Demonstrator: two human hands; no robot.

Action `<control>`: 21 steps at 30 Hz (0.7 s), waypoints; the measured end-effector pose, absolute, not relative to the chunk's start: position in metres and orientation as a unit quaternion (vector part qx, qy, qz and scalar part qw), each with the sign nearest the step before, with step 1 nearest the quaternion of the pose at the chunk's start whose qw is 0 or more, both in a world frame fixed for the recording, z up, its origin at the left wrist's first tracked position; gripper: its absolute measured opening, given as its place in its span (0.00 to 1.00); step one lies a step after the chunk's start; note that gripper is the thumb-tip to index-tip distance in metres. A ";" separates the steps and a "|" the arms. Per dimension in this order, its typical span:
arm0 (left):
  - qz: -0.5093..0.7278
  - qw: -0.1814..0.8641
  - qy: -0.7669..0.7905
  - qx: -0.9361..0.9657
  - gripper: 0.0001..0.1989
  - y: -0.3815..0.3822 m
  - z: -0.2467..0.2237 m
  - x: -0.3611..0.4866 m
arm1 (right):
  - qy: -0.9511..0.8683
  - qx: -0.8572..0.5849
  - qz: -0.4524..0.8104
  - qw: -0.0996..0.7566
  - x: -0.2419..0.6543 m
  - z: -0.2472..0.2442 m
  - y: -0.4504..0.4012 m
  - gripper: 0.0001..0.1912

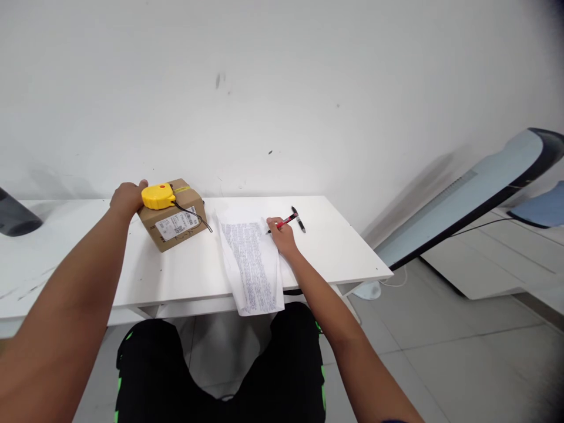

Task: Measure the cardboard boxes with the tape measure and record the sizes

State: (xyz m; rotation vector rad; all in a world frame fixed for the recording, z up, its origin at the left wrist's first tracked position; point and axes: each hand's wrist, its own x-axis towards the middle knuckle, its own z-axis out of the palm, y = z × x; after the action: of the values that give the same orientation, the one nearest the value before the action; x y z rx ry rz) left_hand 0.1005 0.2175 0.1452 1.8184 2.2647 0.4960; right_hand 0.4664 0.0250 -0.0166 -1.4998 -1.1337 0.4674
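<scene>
My left hand (126, 198) is curled at the left side of a small cardboard box (152, 232), its fingers mostly hidden behind it. Over the box's top, beside that hand, lies a yellow tape measure (157, 197) with a black wrist cord. A shipping label shows on the box's near side. My right hand (282, 236) is closed around a red and black pen (286, 222), its tip low over a paper sheet (249, 258). Dense rows of blue handwriting cover the sheet, and its near end hangs over the table edge. Just beyond the right hand lies a black pen (298, 220).
The white table (189, 276) stands against a white wall. A dark grey cylindrical object (15, 214) is at far left. A large board with a black rim (476, 200) leans at the right, near white cabinets (497, 258). My knees are under the table's front edge.
</scene>
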 end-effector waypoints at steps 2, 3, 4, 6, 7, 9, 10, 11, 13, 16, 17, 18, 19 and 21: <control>0.173 0.096 0.763 0.616 0.21 0.217 0.145 0.100 | -0.463 -0.660 0.169 0.567 0.467 -0.016 0.025 0.25; 0.178 0.095 0.761 0.616 0.21 0.216 0.145 0.100 | -0.455 -0.670 0.155 0.566 0.467 -0.016 0.025 0.26; 0.182 0.095 0.761 0.616 0.20 0.215 0.145 0.100 | -0.451 -0.674 0.139 0.568 0.467 -0.016 0.024 0.26; 0.186 0.097 0.761 0.615 0.20 0.213 0.146 0.100 | -0.466 -0.659 0.096 0.583 0.467 -0.017 0.024 0.24; 0.185 0.098 0.761 0.614 0.21 0.212 0.146 0.100 | -0.480 -0.645 0.072 0.590 0.467 -0.017 0.024 0.23; 0.183 0.100 0.761 0.615 0.21 0.211 0.147 0.101 | -0.497 -0.633 0.049 0.592 0.469 -0.020 0.025 0.21; 0.183 0.101 0.760 0.615 0.20 0.211 0.147 0.101 | -0.491 -0.642 0.053 0.586 0.469 -0.021 0.026 0.22; 0.182 0.102 0.760 0.616 0.20 0.211 0.147 0.101 | -0.481 -0.656 0.066 0.578 0.470 -0.022 0.027 0.22; 0.182 0.102 0.758 0.619 0.20 0.212 0.146 0.101 | -0.457 -0.678 0.088 0.569 0.471 -0.024 0.029 0.23; 0.181 0.099 0.754 0.624 0.21 0.212 0.146 0.101 | -0.450 -0.681 0.096 0.570 0.470 -0.023 0.030 0.20; 0.181 0.097 0.752 0.626 0.21 0.212 0.146 0.100 | -0.447 -0.681 0.104 0.571 0.469 -0.022 0.030 0.19; 0.180 0.095 0.751 0.628 0.21 0.212 0.146 0.100 | -0.445 -0.680 0.117 0.571 0.468 -0.021 0.029 0.19; 0.179 0.093 0.750 0.630 0.21 0.212 0.146 0.100 | -0.444 -0.678 0.132 0.570 0.468 -0.020 0.028 0.20; 0.177 0.092 0.748 0.633 0.21 0.212 0.146 0.099 | -0.448 -0.674 0.159 0.566 0.467 -0.019 0.027 0.22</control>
State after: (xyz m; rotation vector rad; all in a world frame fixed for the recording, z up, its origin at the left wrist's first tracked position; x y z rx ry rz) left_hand 0.0994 0.2124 0.1456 1.8805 2.2221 0.5268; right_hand 0.4670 0.0273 -0.0192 -1.5838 -1.0525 0.3729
